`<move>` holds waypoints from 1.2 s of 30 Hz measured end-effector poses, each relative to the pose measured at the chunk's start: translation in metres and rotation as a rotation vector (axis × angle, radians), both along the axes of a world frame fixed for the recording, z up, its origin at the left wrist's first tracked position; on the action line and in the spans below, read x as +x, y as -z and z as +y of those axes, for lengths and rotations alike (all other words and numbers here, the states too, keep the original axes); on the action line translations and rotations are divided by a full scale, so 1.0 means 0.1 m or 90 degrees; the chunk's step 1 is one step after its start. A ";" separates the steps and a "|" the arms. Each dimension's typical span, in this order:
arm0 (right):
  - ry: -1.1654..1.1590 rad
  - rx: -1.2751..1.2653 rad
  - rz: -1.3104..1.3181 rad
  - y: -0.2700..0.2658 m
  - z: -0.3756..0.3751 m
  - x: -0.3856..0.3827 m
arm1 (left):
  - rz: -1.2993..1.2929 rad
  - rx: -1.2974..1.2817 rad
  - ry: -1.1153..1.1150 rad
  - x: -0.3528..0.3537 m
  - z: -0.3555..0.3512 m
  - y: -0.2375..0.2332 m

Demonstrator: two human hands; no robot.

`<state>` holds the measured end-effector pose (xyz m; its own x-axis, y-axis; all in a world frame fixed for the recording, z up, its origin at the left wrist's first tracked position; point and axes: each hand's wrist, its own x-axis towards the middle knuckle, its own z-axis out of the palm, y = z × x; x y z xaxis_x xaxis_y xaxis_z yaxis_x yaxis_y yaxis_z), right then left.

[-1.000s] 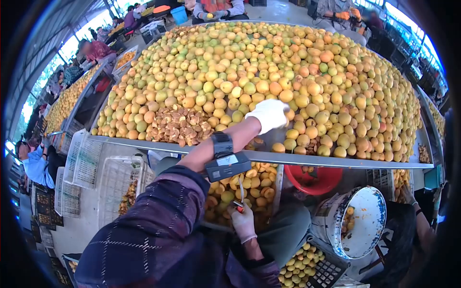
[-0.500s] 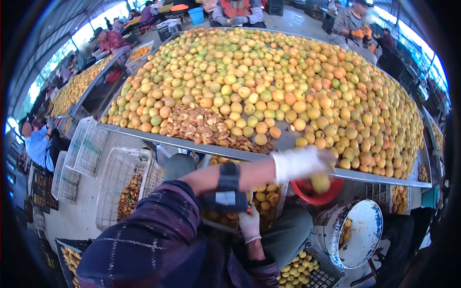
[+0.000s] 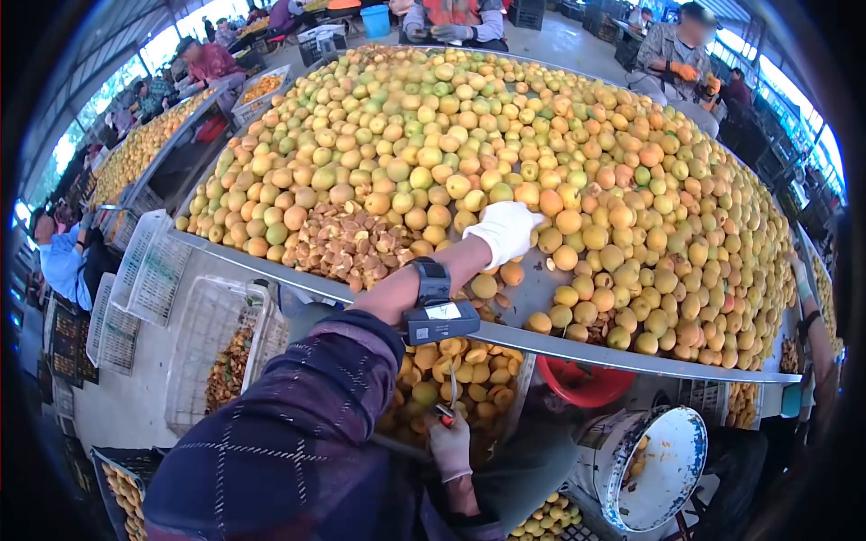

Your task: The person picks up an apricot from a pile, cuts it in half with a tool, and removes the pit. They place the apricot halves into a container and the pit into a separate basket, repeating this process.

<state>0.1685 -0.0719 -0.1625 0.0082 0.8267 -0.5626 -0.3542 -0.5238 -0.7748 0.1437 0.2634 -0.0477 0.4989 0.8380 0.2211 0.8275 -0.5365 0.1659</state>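
Note:
My left hand [image 3: 507, 233], in a white glove, reaches over the heap of apricots [image 3: 397, 153] on the metal-edged table. Its fingers point right and touch the fruit, and the visible fingertips look stretched out. A dark device is strapped to that wrist. Lower down, my right hand [image 3: 449, 444], also gloved, is closed round the red handle of a small knife [image 3: 453, 388], its thin blade pointing up. Behind the knife, a crate [image 3: 521, 383] at my lap holds cut apricots [image 3: 424, 365]. Brown apricot stones [image 3: 347, 243] lie heaped near the table's front edge.
A red basin [image 3: 586, 383] sits under the table edge, beside a paint-stained white bucket [image 3: 663, 469]. Left stand a clear crate [image 3: 194, 361] with brown scraps and stacked white baskets [image 3: 153, 270]. Another person's arm [image 3: 816, 338] reaches in at right; several people sit around other tables.
My left hand has swung from above the red basin, where a blurred apricot was under it, up and left onto the heap. My right hand keeps the knife, slightly lower and farther left.

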 end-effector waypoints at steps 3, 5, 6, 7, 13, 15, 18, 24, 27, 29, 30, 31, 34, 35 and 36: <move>-0.008 0.001 -0.006 0.03 0.02 -0.01 | 0.165 -0.132 0.057 0.14 -0.07 -0.32; -0.013 0.012 -0.013 0.02 0.05 -0.01 | 0.130 -0.180 0.029 0.16 -0.12 -0.31; -0.019 0.003 -0.019 0.02 0.04 -0.01 | 0.094 -0.231 0.001 0.18 -0.14 -0.30; -0.024 -0.009 -0.025 0.02 0.02 0.00 | 0.136 -0.171 -0.006 0.19 -0.09 -0.15; -0.024 -0.016 -0.029 -0.06 0.02 0.02 | 0.111 -0.116 0.009 0.14 -0.24 0.01; -0.012 0.003 -0.022 -0.08 0.02 0.02 | 0.022 -0.114 -0.028 0.13 -0.24 -0.03; 0.007 0.045 -0.023 -0.05 -0.04 0.02 | -0.190 -0.143 -0.064 0.09 -0.37 -0.26; 0.004 0.063 -0.082 -0.04 -0.04 0.02 | -0.440 -0.500 0.275 0.63 -1.66 -0.67; -0.025 0.278 -0.221 0.16 -0.13 -0.01 | -0.335 -0.439 0.556 0.83 -2.05 -0.89; -0.049 0.291 -0.276 0.19 -0.16 0.02 | -0.351 -0.466 0.458 0.86 -2.02 -0.84; -0.070 0.305 -0.328 0.13 -0.13 0.03 | -0.208 -0.388 0.315 0.77 -1.91 -0.99; -0.036 0.241 -0.186 0.05 -0.11 0.02 | -0.153 -0.190 0.241 0.82 -1.68 -0.64; -0.025 0.088 -0.055 -0.10 -0.03 0.00 | 0.033 -0.084 0.152 0.66 -1.20 -0.14; 0.030 0.123 -0.023 -0.15 -0.02 -0.05 | -0.008 -0.090 0.170 0.65 -1.15 -0.04; 0.018 0.125 -0.018 -0.13 0.00 -0.05 | -0.047 -0.095 0.190 0.66 -1.12 0.06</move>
<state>0.1637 -0.0717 -0.1490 0.0465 0.9195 -0.3904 -0.3432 -0.3524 -0.8707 0.2099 0.1514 -0.0535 0.7144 0.6830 0.1521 0.6200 -0.7186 0.3150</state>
